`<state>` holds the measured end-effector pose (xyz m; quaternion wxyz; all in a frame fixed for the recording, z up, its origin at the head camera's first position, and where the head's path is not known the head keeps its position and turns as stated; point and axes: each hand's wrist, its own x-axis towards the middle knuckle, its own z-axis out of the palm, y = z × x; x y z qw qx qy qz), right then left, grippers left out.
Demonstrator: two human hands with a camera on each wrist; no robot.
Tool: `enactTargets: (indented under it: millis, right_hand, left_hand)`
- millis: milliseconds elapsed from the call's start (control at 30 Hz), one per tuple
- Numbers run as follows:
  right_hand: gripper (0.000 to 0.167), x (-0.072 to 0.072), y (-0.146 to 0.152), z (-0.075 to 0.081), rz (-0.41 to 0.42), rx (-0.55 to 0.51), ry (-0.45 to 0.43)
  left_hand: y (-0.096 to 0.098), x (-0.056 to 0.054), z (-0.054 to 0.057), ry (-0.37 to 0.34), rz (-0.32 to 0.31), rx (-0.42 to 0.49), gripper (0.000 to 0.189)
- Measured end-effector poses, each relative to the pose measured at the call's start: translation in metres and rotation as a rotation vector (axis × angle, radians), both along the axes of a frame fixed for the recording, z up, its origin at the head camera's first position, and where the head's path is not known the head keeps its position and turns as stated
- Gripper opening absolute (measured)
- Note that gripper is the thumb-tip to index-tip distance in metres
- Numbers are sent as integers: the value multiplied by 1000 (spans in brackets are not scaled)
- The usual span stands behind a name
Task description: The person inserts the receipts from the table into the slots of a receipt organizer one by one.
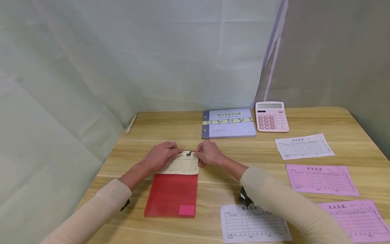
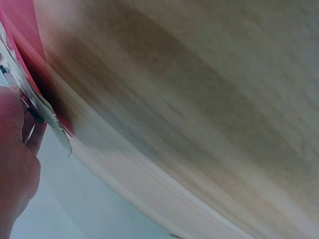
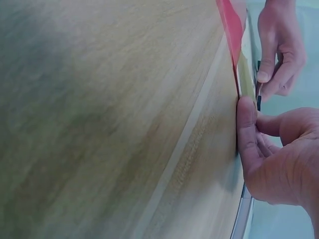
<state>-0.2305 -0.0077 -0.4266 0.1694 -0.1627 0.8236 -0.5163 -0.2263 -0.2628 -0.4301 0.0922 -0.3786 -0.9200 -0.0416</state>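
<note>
A red clip folder (image 1: 171, 196) lies on the table with a pink label at its lower right. Cream printed forms (image 1: 182, 166) cover its upper part, under a black-and-metal clip (image 1: 188, 153) at the top edge. My left hand (image 1: 163, 156) pinches the clip from the left, its thumb and finger on the lever in the right wrist view. At the upper right corner, my right hand (image 1: 209, 153) grips the forms' edge between thumb and curled fingers (image 3: 267, 124). In the left wrist view the forms' edges look curled and ragged.
Behind the folder are a blue account book (image 1: 228, 127) and a pink calculator (image 1: 271, 117). A white pen (image 1: 131, 124) lies at the back left. White forms (image 1: 304, 149) and pink forms (image 1: 323, 181) are spread on the right, one white form (image 1: 254, 228) partly beneath my right forearm.
</note>
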Motion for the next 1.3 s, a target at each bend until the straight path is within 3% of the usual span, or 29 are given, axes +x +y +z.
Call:
enactTargets:
  millis: [367,700,867,1300]
  right_hand:
    - [15,-2,0,2,5,12,-14]
    - [17,-3,-1,2,-17,30,-55]
    - [19,-1,0,4,-26,51,-61]
    - [22,-1,-1,4,-18,63,-27]
  left_hand:
    - [0,1,-2,40,-1,-22,31]
    - [-2,-1,-9,121,-71,19,27]
    - [-1,0,-9,116,-68,21,28]
    - [0,3,-10,180,-80,-34,32]
